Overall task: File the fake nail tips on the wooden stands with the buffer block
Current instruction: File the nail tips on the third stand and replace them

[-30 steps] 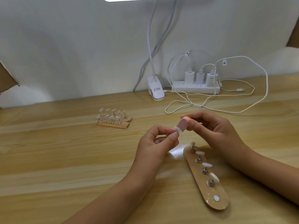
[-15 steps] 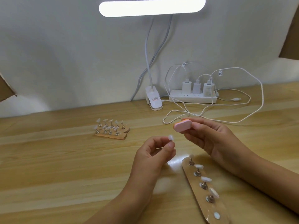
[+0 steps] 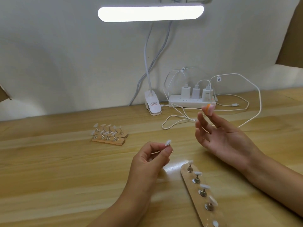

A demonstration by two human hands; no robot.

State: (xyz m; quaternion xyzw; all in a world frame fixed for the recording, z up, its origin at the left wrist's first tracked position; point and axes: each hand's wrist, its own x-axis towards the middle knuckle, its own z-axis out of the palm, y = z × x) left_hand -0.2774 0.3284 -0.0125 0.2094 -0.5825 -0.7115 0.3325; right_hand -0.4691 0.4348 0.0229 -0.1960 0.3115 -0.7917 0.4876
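Observation:
My left hand (image 3: pixel 147 163) pinches a small white nail tip (image 3: pixel 168 142) on its metal peg between thumb and forefinger, held above the desk. My right hand (image 3: pixel 224 138) is raised to the right with the palm turned toward me. Its fingertips pinch the pink buffer block (image 3: pixel 209 108) with an orange stripe, well apart from the tip. A long wooden stand (image 3: pixel 193 190) lies below my hands, carrying several nail tips on pegs, such as one nail tip (image 3: pixel 204 186) near its middle. Two more wooden stands (image 3: pixel 109 140) with tips sit side by side at the left.
A clip-on desk lamp (image 3: pixel 150 13) shines overhead, its clamp (image 3: pixel 152 104) on the desk's back edge. A white power strip (image 3: pixel 185 102) with three chargers and looping white cables (image 3: pixel 255 118) lies behind my right hand. A white wall closes the back.
The buffer block was touching the nail tip; my right hand has since lifted it up and to the right and opened its palm. My left hand keeps hold of the tip.

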